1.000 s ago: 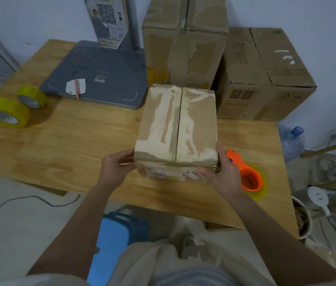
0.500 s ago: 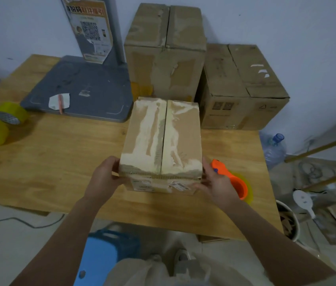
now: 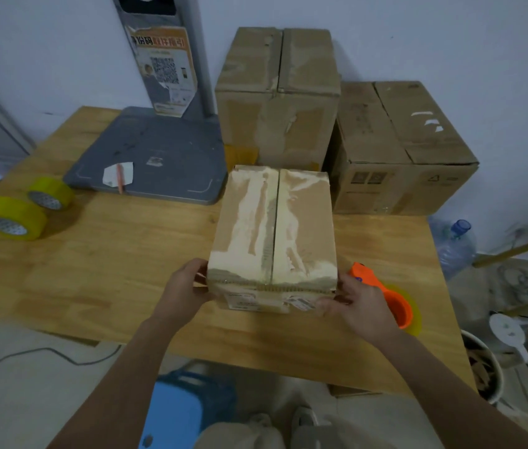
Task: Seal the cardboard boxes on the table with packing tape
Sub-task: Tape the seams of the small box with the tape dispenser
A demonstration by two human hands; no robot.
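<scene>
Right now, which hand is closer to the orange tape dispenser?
The right hand. It grips the near right corner of the box, right beside the orange tape dispenser. The left hand holds the box's opposite corner, with the box between it and the dispenser.

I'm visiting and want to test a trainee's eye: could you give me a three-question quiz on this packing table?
1. True or false: the orange tape dispenser lies beside the right hand.
2. How many yellow tape rolls lie at the table's left end?
3. The left hand touches the near box at: A) its top seam, B) its left near corner, C) its far end?

Key: 1 true; 2 two; 3 B.
</scene>
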